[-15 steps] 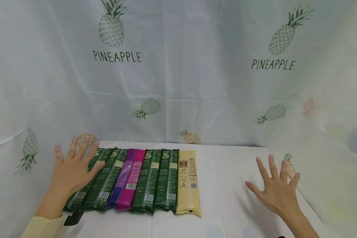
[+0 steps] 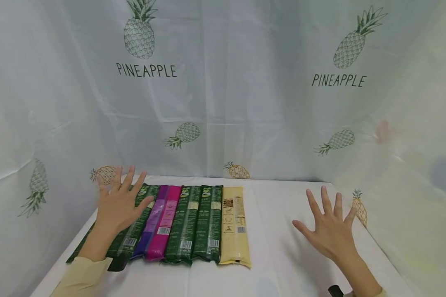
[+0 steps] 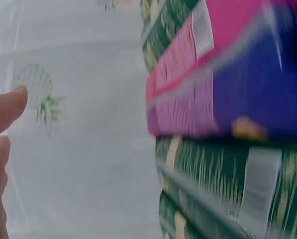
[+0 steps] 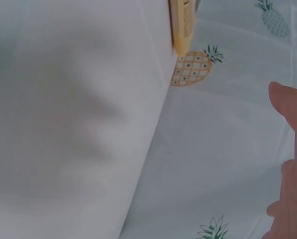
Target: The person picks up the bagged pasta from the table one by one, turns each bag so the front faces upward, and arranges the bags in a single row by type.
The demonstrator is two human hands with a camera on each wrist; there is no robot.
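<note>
One row, contents unseen: green packets (image 2: 182, 231), one purple-and-pink packet (image 2: 160, 225) among them, one yellow packet (image 2: 236, 231) at the right end; white table (image 2: 269, 235), surface extending rightward, back edge along the curtain (image 2: 241, 99); left hand (image 2: 119, 208), fingers spread apart, above the leftmost green packets; right hand (image 2: 330, 231), likewise spread, well apart from the yellow packet

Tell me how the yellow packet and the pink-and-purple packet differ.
The yellow packet is pale yellow; the pink-and-purple packet is split lengthwise into two colours.
The yellow packet ends the row on the right; the pink-and-purple packet lies between green packets.
In the head view, the pink-and-purple packet slants more than the yellow packet.
Both are long, slim and barcoded.
</note>
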